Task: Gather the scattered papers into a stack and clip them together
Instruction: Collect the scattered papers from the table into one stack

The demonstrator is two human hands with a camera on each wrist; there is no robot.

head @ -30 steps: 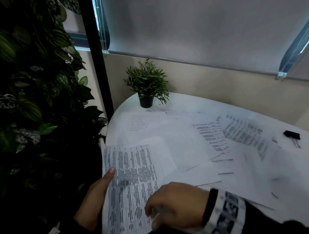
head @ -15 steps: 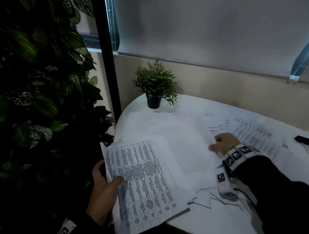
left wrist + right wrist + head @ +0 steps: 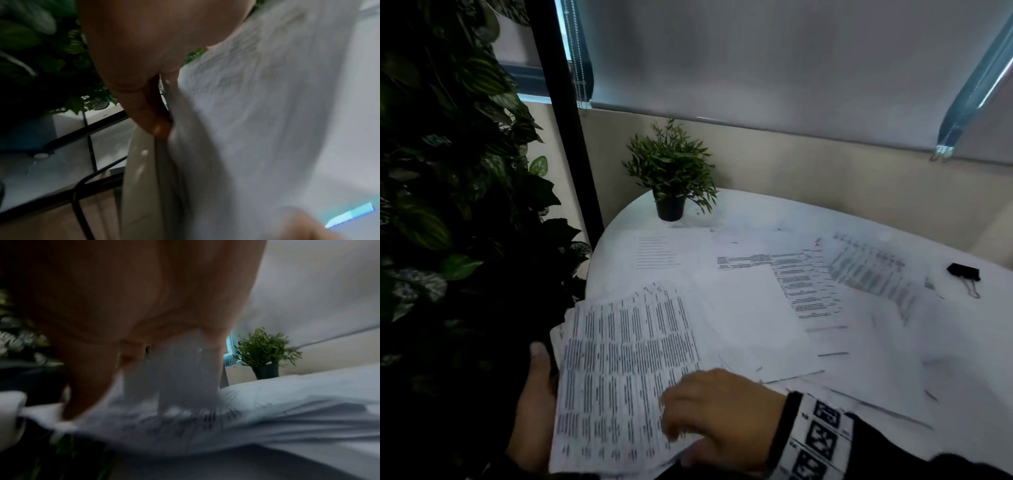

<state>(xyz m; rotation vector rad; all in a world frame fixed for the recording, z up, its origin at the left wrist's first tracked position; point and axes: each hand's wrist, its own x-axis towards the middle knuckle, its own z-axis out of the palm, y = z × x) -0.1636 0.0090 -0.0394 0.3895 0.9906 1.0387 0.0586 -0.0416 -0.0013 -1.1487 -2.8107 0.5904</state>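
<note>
A stack of printed papers point(image 3: 619, 370) hangs over the near left edge of the white round table point(image 3: 756, 212). My left hand point(image 3: 536, 383) grips the stack's left edge, thumb on top and fingers point(image 3: 148, 110) beneath the sheets point(image 3: 257, 113). My right hand point(image 3: 705, 411) lies on the stack's near right part, its fingers curled down; in the right wrist view they point(image 3: 88, 386) pinch paper point(image 3: 185, 421). Several loose sheets point(image 3: 808, 284) still lie spread across the table. A black binder clip point(image 3: 964, 273) sits at the far right, apart from both hands.
A small potted plant point(image 3: 670, 178) stands at the table's back left. A wall of dark foliage point(image 3: 448, 205) and a black post point(image 3: 565, 120) close off the left side. A beige wall and blinds run behind the table.
My right hand has come back from the loose sheets in the middle of the table to the stack at the near left. The left hand kept hold of the stack.
</note>
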